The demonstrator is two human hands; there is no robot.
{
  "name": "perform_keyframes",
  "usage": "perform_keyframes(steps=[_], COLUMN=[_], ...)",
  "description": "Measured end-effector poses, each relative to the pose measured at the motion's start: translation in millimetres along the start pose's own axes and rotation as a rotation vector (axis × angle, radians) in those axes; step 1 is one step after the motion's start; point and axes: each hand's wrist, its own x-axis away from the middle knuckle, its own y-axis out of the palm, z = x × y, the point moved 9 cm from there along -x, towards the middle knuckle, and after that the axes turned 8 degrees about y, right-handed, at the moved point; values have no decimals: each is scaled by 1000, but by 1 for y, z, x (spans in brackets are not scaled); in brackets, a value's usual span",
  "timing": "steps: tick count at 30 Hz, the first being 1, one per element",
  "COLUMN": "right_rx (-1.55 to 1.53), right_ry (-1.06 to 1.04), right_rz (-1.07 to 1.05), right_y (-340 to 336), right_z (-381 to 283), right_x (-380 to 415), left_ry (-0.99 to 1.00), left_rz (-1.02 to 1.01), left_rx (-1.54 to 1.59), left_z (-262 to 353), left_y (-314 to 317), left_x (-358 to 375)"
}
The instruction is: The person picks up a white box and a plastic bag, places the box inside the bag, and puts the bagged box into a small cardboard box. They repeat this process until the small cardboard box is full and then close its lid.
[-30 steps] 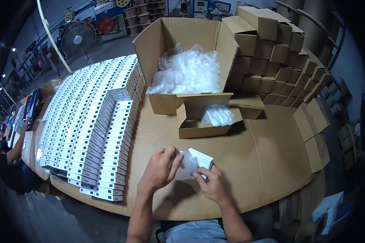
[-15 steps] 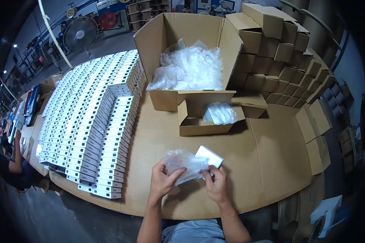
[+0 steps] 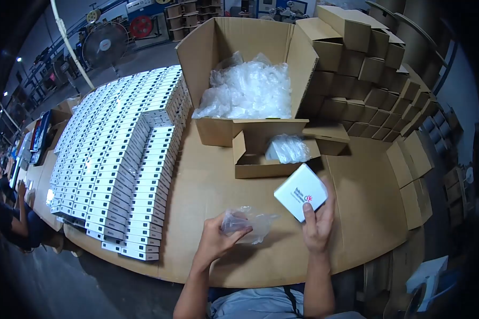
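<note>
A clear plastic bag (image 3: 255, 226) is held in my left hand (image 3: 221, 235), its loose end spread to the right above the cardboard-covered table. My right hand (image 3: 319, 223) grips a flat white box (image 3: 302, 193) by its right and lower edges, with its printed face and small red mark turned up. Bag and box are apart. Beyond them an open small carton (image 3: 271, 170) holds a bubble-wrapped item (image 3: 288, 148).
A large open carton (image 3: 213, 130) full of clear plastic bags (image 3: 253, 87) stands behind. Rows of white boxes (image 3: 112, 159) fill the left side. Brown cartons (image 3: 351, 61) are stacked at the back right. A person (image 3: 16, 220) is at the far left.
My right hand has moved right and up with the white box, which now shows its printed face. The bag stays in my left hand, apart from the box and slightly lower.
</note>
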Motion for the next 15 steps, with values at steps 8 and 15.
perform_keyframes(steps=[8, 15], right_rx=[-139, -9], right_ry=[50, 16], right_rz=[-238, -215], right_y=[62, 58], right_z=[-20, -23], right_x=[-13, -13], left_ry=[49, 2], left_rz=[-93, -106], left_rx=[7, -23], left_z=[10, 10], left_y=[18, 16], left_x=[2, 1])
